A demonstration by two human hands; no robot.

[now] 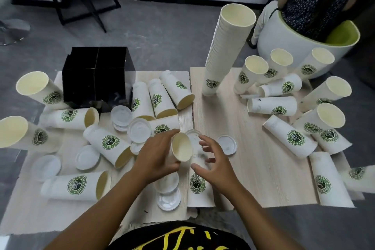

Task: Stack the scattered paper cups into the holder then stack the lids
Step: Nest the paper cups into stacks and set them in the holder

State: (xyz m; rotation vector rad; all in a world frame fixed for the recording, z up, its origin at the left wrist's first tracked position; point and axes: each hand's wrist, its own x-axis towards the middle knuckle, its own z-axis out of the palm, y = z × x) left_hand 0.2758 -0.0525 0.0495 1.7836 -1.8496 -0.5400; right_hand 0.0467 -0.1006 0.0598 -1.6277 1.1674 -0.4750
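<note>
My left hand [156, 158] grips a white paper cup [181, 147] with a green logo, its open mouth turned toward me. My right hand [215, 163] hovers just right of that cup with its fingers spread and loosely curved, holding nothing, above an upside-down cup [197, 184]. A tall stack of nested cups [225, 46] leans at the back centre. The black holder [98, 77] with four compartments stands at the back left. Several loose cups lie on both sides, and white lids [226, 144] lie scattered in the middle.
Two pale wooden boards [253, 168] form the work surface over a grey floor. A white and green tub chair [304, 42] with a seated person stands at the back right. A black metal frame [81, 2] stands at the back left.
</note>
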